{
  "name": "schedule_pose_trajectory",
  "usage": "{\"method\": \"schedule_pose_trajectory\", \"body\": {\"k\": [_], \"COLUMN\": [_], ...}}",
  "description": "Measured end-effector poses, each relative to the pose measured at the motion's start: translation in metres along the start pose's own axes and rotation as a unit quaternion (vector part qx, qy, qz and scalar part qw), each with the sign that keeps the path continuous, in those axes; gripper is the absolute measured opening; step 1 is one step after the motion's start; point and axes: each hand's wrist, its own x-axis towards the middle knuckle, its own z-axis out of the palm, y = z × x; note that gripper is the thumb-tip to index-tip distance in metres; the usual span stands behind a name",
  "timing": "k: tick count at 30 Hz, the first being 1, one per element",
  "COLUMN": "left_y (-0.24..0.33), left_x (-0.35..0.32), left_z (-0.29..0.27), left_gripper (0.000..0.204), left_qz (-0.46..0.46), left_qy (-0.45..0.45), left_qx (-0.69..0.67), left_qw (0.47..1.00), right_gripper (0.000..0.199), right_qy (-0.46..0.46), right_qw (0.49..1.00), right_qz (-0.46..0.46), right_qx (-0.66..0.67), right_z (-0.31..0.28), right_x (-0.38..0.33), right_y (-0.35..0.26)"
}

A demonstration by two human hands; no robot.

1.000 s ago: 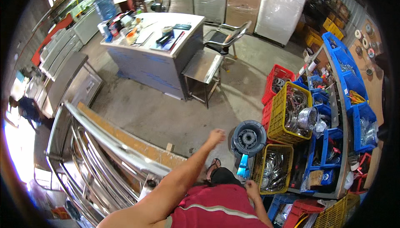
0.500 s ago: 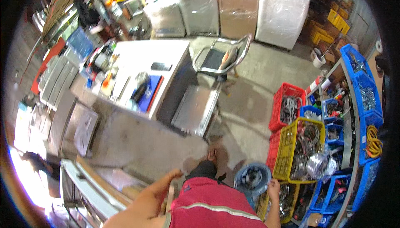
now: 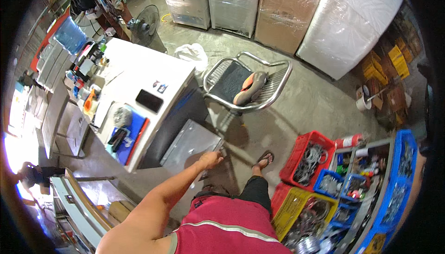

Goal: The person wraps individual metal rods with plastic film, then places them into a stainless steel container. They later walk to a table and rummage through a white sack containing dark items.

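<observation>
My left arm reaches forward from the lower edge, and my left hand [image 3: 211, 160] hangs with fingers loosely curled and nothing in it. It is just over the near corner of a low steel stool [image 3: 187, 145] that stands against a white worktable [image 3: 139, 75]. A black phone [image 3: 149, 100] and a blue board [image 3: 133, 133] lie on the table. My right hand is out of the picture. My sandalled foot [image 3: 264, 160] is stepping on the concrete floor.
A steel chair [image 3: 266, 98] with an orange and grey item on its seat stands ahead. Red [image 3: 320, 139] and yellow [image 3: 287, 214] crates of metal parts and a blue rack [image 3: 398, 180] are at right. Wrapped pallets [image 3: 352, 22] and a fan [image 3: 143, 26] stand beyond.
I have walked toward the table and chair. The round grey wheel and my right hand, seen at lower right before, have dropped out of view. My left hand swung to the stool.
</observation>
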Motion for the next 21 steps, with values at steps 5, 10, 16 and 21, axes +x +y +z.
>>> {"method": "schedule_pose_trajectory", "body": {"k": [5,10,16,21], "left_y": [0.093,0.201,0.289,0.307], "left_x": [0.092,0.181,0.327,0.477], "left_z": [-0.026,-0.086,-0.168,-0.209], "left_gripper": [0.041,0.042,0.041,0.035], "left_qz": [-0.079,-0.065,-0.052,-0.035], "left_qy": [0.126,0.203,0.307,0.406], "left_qx": [-0.160,-0.170,-0.248,-0.307], "left_qw": [0.976,0.962,0.917,0.860], "right_gripper": [0.026,0.016,0.023,0.024], "right_qy": [0.047,0.112,-0.023,-0.020], "right_qw": [0.969,0.924,0.984,0.980], "right_qz": [-0.171,-0.334,-0.173,-0.150], "right_qx": [-0.171,-0.149,-0.028,-0.132], "right_z": [-0.166,-0.328,-0.401,-0.442], "right_x": [0.177,0.335,0.439,0.499], "right_y": [-0.140,-0.374,-0.601,-0.649]}}
